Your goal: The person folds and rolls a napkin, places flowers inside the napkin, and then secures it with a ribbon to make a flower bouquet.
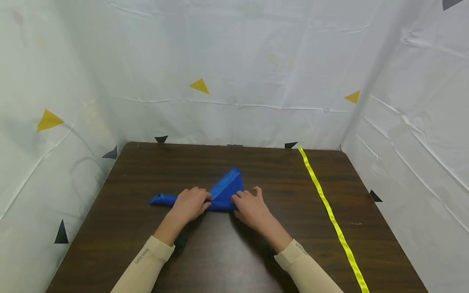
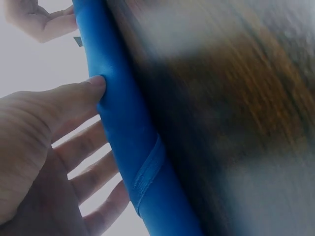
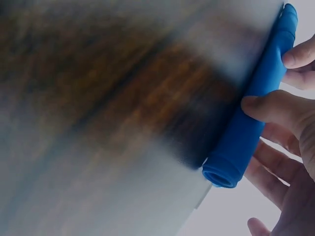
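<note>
A blue cloth (image 1: pixel 229 188), partly rolled into a tube, lies across the wooden table, with a pointed triangular flap spread flat on its far side. My left hand (image 1: pixel 192 202) grips the roll near its middle, thumb on the near side and fingers over the far side. At the right end, my right hand (image 1: pixel 252 206) pinches the roll between thumb and fingers, one outer finger lifted away. A slanting hem crosses the rolled cloth (image 2: pixel 125 118) in the left wrist view. In the right wrist view, the open end of the rolled cloth (image 3: pixel 241 142) shows its spiral layers.
A yellow strip (image 1: pixel 332 216) runs from the back edge to the front along the right of the dark wooden table (image 1: pixel 121 244). White sheeting (image 1: pixel 238 53) walls the back and both sides, with yellow and black triangles stuck on it.
</note>
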Action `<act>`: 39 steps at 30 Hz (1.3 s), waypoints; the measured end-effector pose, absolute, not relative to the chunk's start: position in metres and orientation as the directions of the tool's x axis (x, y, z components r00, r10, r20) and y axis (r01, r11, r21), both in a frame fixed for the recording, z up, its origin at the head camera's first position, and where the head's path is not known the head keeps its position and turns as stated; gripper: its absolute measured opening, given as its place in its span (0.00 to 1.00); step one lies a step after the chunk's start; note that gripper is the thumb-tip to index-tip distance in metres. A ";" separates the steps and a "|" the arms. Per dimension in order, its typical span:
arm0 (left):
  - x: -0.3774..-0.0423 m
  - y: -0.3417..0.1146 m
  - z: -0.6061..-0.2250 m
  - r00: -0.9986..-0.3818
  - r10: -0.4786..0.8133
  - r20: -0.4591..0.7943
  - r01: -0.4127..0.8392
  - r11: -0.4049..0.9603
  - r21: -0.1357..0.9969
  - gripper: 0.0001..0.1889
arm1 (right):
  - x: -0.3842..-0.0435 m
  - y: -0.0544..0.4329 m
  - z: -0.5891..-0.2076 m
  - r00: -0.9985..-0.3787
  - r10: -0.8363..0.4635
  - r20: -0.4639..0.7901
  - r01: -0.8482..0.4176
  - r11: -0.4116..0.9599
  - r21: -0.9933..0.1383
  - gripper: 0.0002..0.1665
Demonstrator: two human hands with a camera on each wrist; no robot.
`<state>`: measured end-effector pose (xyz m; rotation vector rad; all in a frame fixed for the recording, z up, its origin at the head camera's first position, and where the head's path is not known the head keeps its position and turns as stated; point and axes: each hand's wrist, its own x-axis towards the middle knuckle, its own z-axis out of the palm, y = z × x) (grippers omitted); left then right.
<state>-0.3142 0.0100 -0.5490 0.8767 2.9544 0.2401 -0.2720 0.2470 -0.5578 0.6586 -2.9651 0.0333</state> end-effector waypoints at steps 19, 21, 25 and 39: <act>-0.303 0.024 -0.548 -0.778 0.622 0.089 0.628 0.767 0.135 0.11 | -0.264 0.258 -0.554 -0.900 -0.417 0.130 -0.430 0.897 -0.100 0.14; -0.303 0.023 -0.551 -0.784 0.614 0.089 0.620 0.773 0.133 0.10 | -0.264 0.259 -0.556 -0.898 -0.417 0.138 -0.432 0.895 -0.113 0.14; -0.302 0.022 -0.553 -0.793 0.604 0.072 0.608 0.782 0.134 0.10 | -0.262 0.257 -0.559 -0.899 -0.418 0.129 -0.432 0.894 -0.117 0.16; -0.299 0.021 -0.554 -0.786 0.618 0.022 0.612 0.771 0.176 0.15 | -0.261 0.253 -0.554 -0.910 -0.413 0.038 -0.415 0.905 -0.091 0.13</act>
